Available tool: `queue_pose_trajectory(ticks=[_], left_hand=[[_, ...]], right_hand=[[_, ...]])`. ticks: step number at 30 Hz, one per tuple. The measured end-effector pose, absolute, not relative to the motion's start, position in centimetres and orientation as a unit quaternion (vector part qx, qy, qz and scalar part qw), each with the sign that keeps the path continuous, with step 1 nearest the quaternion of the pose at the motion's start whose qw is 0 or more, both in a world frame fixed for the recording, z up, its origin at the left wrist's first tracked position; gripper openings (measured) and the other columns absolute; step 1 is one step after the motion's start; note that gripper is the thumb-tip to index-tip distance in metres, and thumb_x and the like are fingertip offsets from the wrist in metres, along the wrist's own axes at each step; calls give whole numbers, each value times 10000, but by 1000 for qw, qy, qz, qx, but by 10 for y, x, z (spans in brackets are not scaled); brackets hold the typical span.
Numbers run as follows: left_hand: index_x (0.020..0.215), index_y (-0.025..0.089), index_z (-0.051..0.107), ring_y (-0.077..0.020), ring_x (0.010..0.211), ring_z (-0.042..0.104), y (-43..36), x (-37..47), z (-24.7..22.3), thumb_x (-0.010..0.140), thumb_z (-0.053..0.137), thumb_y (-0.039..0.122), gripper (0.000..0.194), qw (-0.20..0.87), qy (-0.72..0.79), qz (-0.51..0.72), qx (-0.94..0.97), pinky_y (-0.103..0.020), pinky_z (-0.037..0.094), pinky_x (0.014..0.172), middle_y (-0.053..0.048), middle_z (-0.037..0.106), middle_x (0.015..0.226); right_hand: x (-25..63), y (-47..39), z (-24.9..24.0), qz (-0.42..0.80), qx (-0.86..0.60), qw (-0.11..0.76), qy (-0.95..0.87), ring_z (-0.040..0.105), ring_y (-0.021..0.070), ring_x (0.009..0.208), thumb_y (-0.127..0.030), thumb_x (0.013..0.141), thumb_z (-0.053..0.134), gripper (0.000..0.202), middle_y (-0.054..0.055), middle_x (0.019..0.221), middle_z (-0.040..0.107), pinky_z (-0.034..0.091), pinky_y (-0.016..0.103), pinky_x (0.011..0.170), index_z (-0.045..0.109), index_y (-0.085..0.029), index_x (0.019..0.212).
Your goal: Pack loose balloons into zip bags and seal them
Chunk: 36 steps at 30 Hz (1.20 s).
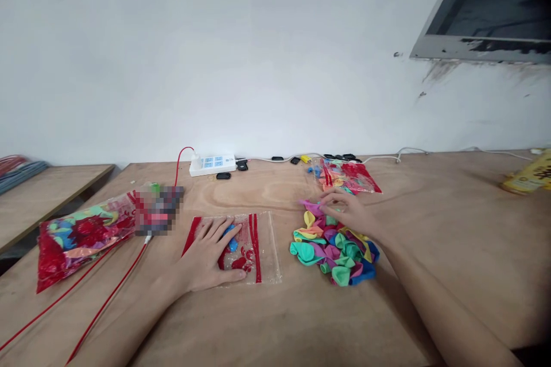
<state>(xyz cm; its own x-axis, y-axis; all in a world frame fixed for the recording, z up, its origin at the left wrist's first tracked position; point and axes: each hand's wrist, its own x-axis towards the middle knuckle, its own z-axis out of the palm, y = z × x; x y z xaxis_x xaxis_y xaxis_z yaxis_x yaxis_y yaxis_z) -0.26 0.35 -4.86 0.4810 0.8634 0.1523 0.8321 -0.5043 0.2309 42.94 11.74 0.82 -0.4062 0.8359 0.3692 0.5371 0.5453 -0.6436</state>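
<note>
My left hand (pixel 210 258) lies flat with spread fingers on a clear plastic bag (pixel 269 246) with red print and red stripes. Something blue, apparently a balloon (pixel 233 241), shows inside the bag near my fingers. To the right is a loose pile of colourful uninflated balloons (pixel 340 255), in green, purple, yellow, blue and pink. My right hand (pixel 344 209) is over the far side of this pile, its thumb and fingers closed on a purple balloon (pixel 310 206) at the pile's edge.
A filled balloon bag (pixel 86 235) lies at the left, beside a blurred device (pixel 159 212) with a red cable (pixel 116 292). Behind are a white power strip (pixel 213 164) and another balloon bag (pixel 350 176). A yellow package (pixel 527 178) stands far right.
</note>
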Motion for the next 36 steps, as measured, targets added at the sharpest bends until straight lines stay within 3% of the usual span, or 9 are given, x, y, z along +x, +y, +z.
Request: queue_pose_trajectory(ticks=[4,11,14,18,22,25,30,34,36], left_hand=[[1702,326,270,-441,1587,291,4,-5,-50,843,677,832,1076,50,484,142,862,-676,186,1278,-125,304,1744],[1715,349,201,-423,1604,260,4,-7,-49,881,656,806,1054,49,478,124,868,-664,183,1285,-100,270,1757],[1710,347,225,-423,1604,259,4,-8,-49,880,651,812,1042,49,481,121,867,-661,200,1281,-92,279,1755],[1709,351,224,-415,1596,286,5,-8,-48,885,653,805,1034,43,477,126,869,-649,175,1292,-91,295,1749],[1711,354,214,-411,1592,301,4,-6,-47,890,657,794,1032,40,475,127,870,-639,181,1294,-91,298,1748],[1706,355,239,-415,1583,318,3,-5,-44,862,690,797,1054,45,475,137,868,-642,217,1284,-92,319,1741],[1693,361,278,-406,1542,405,5,-15,-26,830,736,785,1064,48,494,173,850,-582,401,1208,-95,355,1726],[1679,348,325,-436,1543,392,7,-25,-16,732,762,853,1159,32,500,143,853,-632,362,1216,-114,374,1715],[1661,358,368,-432,1539,401,8,-24,-17,695,770,874,1167,35,490,128,862,-624,347,1225,-111,398,1704]], right_hand=[[433,121,7,218,-467,346,-784,688,264,895,-601,956,649,406,87,973,742,544,382,797,747,-208,936],[449,129,-1,32,-532,224,-816,709,289,917,-349,991,548,278,101,999,767,531,396,796,792,-222,1027],[455,125,3,7,-497,201,-844,684,321,1101,-322,981,563,313,144,1201,720,545,435,915,799,-246,1172],[452,120,2,40,-455,177,-872,511,389,1414,-526,977,641,454,129,1530,538,458,564,1125,708,-359,1394],[444,123,-10,63,-435,158,-884,462,422,1457,-439,936,693,296,123,1501,581,381,630,1191,824,-305,1166],[441,127,-14,51,-426,210,-879,555,381,1355,-340,943,650,202,121,1390,637,414,599,1162,841,-277,961],[436,121,1,80,-427,359,-826,653,311,1069,-444,932,658,253,113,1087,648,530,475,962,783,-234,866],[425,110,11,162,-459,440,-755,562,191,646,-479,910,686,268,2,709,565,467,329,606,730,-215,934],[417,104,10,224,-462,463,-722,521,165,552,-491,907,696,290,-33,608,539,423,302,539,712,-209,971]])
